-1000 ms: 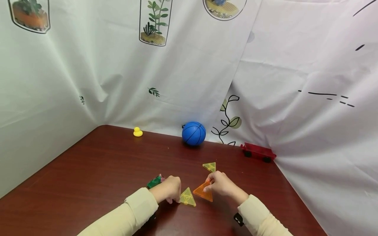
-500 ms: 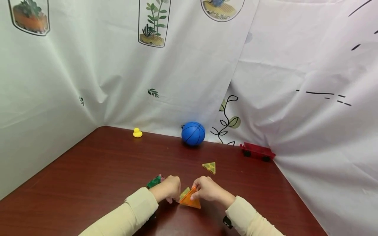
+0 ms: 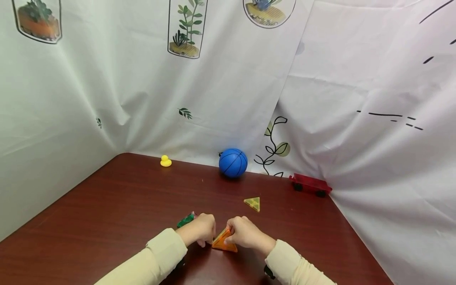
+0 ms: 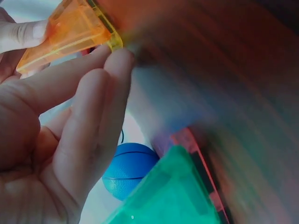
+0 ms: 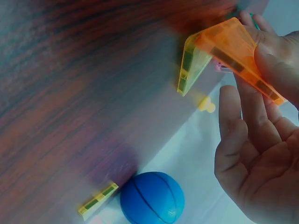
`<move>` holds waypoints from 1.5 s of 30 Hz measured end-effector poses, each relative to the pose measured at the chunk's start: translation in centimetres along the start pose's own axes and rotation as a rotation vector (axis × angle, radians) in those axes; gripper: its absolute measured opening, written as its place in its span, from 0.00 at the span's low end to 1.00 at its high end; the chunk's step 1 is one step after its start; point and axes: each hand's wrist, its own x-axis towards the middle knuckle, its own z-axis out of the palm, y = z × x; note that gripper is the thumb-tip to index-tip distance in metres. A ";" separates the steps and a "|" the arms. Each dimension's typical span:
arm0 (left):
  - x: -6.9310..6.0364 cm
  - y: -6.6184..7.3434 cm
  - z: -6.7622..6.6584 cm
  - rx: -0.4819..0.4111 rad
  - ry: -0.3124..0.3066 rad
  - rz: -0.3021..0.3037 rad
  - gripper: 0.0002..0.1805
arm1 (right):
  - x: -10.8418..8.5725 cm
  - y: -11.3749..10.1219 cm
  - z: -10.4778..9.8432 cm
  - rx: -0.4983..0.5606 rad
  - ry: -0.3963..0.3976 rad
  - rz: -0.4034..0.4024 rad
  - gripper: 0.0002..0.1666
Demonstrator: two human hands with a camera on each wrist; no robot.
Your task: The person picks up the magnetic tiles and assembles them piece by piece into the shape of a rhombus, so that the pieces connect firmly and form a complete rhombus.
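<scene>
My right hand (image 3: pixel 246 234) pinches an orange triangular magnetic tile (image 3: pixel 226 242) between thumb and fingers, holding it tilted up off the table. A yellow triangular magnetic tile (image 5: pixel 192 65) meets the orange one along an edge; in the head view the orange tile nearly covers it. With thumb and fingertips, my left hand (image 3: pixel 204 229) pinches a corner of that yellow tile, as the left wrist view shows. Just beyond the left hand lies a green tile (image 4: pixel 161 193) with a pink tile (image 4: pixel 198 163) beside it, partly hidden by the hand in the head view.
Another yellow triangular tile (image 3: pixel 253 203) lies flat farther back on the dark table (image 3: pixel 124 206). Along the back edge are a yellow rubber duck (image 3: pixel 165 161), a blue ball (image 3: pixel 233 163) and a red toy wagon (image 3: pixel 311 185). White printed cloth (image 3: pixel 231 79) hangs behind.
My right hand has moved left with the orange tile, from apart to up against the yellow tile, which it now mostly hides. The left hand has barely moved.
</scene>
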 end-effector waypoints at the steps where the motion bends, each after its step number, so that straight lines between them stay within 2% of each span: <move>1: 0.0 -0.1 -0.1 -0.008 0.002 0.004 0.12 | 0.0 -0.1 -0.1 -0.010 0.003 -0.001 0.14; 7: -0.5 0.0 -0.8 -0.085 0.008 0.065 0.12 | -0.1 -0.4 -0.5 -0.038 0.001 -0.011 0.12; 12: -1.2 0.8 -1.2 -0.091 -0.003 0.123 0.12 | 0.0 -0.6 -1.2 -0.058 -0.016 -0.045 0.14; 17: -1.6 1.4 -1.1 -0.084 -0.001 0.157 0.12 | -0.1 -0.8 -2.5 -0.016 -0.035 -0.063 0.18; 22: -1.5 1.4 -1.1 -0.071 0.025 0.176 0.12 | -0.1 -0.3 -3.7 0.024 -0.057 -0.064 0.21; 30: -1.7 1.3 -0.9 -0.073 0.031 0.178 0.13 | -0.1 1.9 -4.6 -0.006 -0.111 -0.025 0.20; 36: -1.8 1.3 -0.7 -0.065 0.032 0.179 0.13 | 0.2 4.3 -4.4 -0.021 -0.062 0.054 0.18; 40: -1.9 1.2 -0.5 -0.062 0.023 0.171 0.12 | 0.2 5.6 -4.2 0.008 -0.023 0.102 0.16; 45: -1.9 1.2 -0.3 -0.069 0.011 0.157 0.13 | 0.4 6.8 -4.0 -0.048 0.036 0.113 0.14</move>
